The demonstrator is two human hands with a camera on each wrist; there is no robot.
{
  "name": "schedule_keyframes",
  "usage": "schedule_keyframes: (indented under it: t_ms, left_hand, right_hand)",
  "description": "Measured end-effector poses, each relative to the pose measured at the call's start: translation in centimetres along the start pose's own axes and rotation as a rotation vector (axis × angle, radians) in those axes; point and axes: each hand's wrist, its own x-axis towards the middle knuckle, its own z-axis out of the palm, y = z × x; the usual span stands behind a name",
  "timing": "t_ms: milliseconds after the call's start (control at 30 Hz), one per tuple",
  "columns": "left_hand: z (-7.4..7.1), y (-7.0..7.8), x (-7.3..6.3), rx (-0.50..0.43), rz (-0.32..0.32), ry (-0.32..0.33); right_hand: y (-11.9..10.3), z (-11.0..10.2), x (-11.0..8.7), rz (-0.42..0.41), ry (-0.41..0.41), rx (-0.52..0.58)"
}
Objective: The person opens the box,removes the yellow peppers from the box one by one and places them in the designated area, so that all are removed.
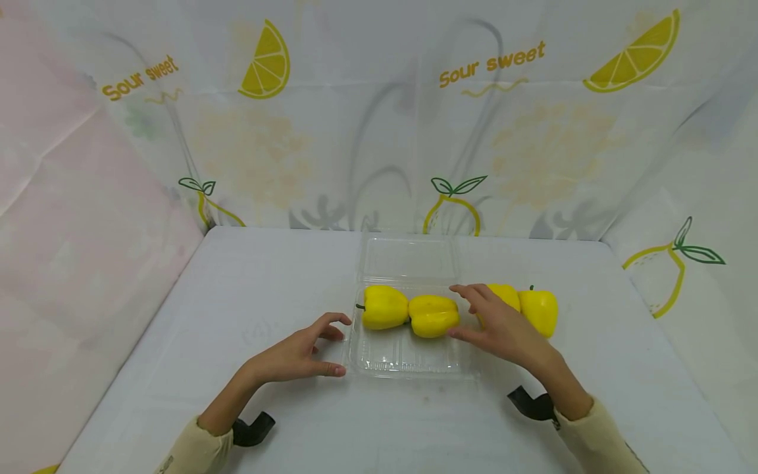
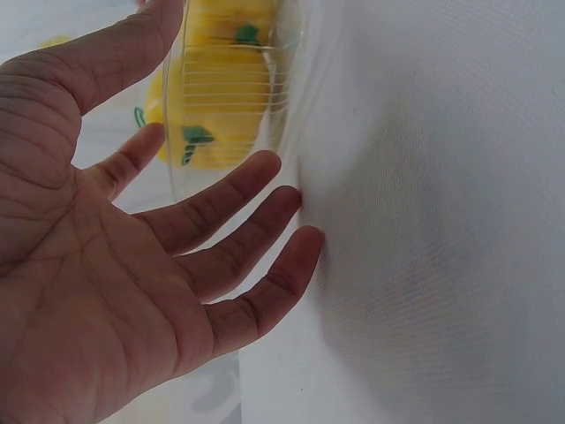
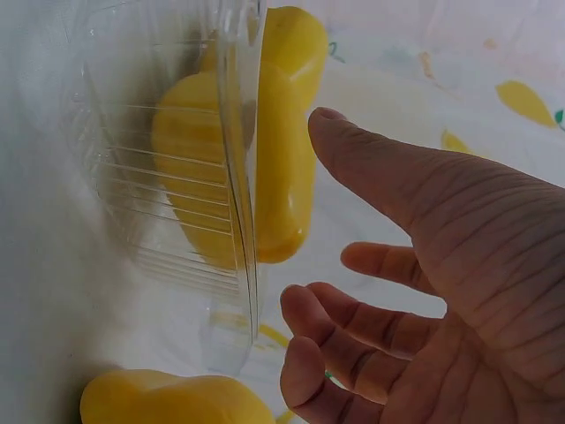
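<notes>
Two yellow bell peppers, a left one (image 1: pixel 385 307) and a right one (image 1: pixel 434 317), lie end to end in a clear plastic clamshell box (image 1: pixel 387 361). Its lid (image 1: pixel 408 258) is folded back, away from me. My left hand (image 1: pixel 293 355) is beside the box's left wall, thumb and fingers spread; whether the fingertips touch it I cannot tell. Over the box's right side hovers my right hand (image 1: pixel 506 329), its thumb and fingers apart near the right pepper. In the right wrist view a gap separates the thumb from that pepper (image 3: pixel 287 168). Neither hand holds anything.
Two more yellow bell peppers, one partly hidden (image 1: pixel 503 294) behind my right hand and another (image 1: pixel 540 313), lie on the white table (image 1: pixel 284 270) right of the box. A lemon-printed cloth (image 1: pixel 355 131) hangs behind the table and along its sides.
</notes>
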Motion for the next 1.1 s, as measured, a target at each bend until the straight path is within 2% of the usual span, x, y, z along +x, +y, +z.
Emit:
schedule_keyframes:
  t_ms: [567,1100]
  left_hand:
    - [0.0,-0.2,0.0,0.002,0.004,-0.002]
    - [-0.1,0.0,0.0,0.007,-0.003,-0.006]
  right_hand:
    - [-0.1,0.9,0.7,-0.113,0.026,-0.104]
    - [-0.5,1.3,1.4,-0.160,0.008,-0.147]
